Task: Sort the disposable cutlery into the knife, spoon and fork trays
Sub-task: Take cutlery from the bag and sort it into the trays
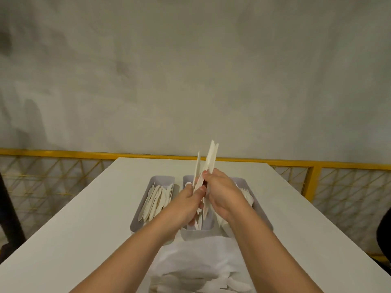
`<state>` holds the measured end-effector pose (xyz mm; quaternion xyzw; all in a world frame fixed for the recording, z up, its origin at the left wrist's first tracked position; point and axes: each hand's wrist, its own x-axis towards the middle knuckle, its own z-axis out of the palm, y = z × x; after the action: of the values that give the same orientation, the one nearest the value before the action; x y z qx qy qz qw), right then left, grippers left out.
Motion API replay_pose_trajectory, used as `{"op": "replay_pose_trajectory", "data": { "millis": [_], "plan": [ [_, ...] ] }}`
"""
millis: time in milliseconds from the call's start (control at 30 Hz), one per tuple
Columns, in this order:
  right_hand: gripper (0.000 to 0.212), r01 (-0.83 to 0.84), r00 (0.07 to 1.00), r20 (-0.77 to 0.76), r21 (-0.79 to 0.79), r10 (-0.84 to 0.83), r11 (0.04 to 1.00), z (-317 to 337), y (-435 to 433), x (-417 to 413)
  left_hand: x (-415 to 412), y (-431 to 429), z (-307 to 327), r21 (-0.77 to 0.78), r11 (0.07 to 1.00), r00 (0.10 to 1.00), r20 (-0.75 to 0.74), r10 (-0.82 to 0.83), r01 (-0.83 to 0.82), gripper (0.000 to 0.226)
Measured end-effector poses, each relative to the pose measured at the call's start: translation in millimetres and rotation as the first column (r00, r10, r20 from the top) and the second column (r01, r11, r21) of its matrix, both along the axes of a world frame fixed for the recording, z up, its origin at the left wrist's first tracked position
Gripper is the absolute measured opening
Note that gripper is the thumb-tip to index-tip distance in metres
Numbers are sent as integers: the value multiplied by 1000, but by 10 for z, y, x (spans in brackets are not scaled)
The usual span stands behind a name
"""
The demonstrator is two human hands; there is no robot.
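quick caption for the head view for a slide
Left hand and right hand grip a bundle of white cutlery above three grey trays on a white table.

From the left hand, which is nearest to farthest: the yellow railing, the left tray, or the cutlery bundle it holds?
1. Cutlery bundle: gripped by the left hand.
2. Left tray: just to its left.
3. Yellow railing: beyond the table's far edge.

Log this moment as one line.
left hand, right hand: grip knife bundle | over: middle tray | left tray: knives | right tray: forks | bag: unsorted cutlery
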<state>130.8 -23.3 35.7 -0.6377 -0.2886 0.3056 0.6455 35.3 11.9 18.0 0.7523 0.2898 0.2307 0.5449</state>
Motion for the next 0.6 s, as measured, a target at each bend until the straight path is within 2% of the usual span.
{"op": "replay_pose_trajectory", "data": {
  "millis": [67, 167, 267, 400, 500, 533, 600],
  "plan": [
    [21, 38, 999, 15, -10, -38, 999, -17, 114, -84, -25, 22, -27, 113, 993, 999, 0, 40, -40, 24],
    [31, 8, 999, 54, -55, -5, 998, -85, 275, -153, -24, 74, -85, 185, 981, 998, 30, 60, -65, 24],
    [39, -41, 997, 64, -148, 51, 988, -103, 410, -206, -63, 189, -139, 243, 967, 994, -55, 90, -74, 25],
    [34, -47, 993, 94, -287, 77, 957, -108, 622, -178, -180, 324, -137, 176, 984, 991, -134, 27, -3, 18],
    [19, -43, 988, 125, -373, 96, 927, -66, 776, -140, -275, 466, -96, 75, 997, 993, -114, -27, 36, 25],
    [13, -55, 988, 112, -396, 107, 917, -45, 818, -131, -303, 555, -102, 64, 998, 994, -108, -11, 19, 30],
    [18, -95, 991, 41, -437, 125, 894, -17, 885, -128, -365, 765, -140, 113, 990, 987, -125, 98, -84, 31]
  ]
}}
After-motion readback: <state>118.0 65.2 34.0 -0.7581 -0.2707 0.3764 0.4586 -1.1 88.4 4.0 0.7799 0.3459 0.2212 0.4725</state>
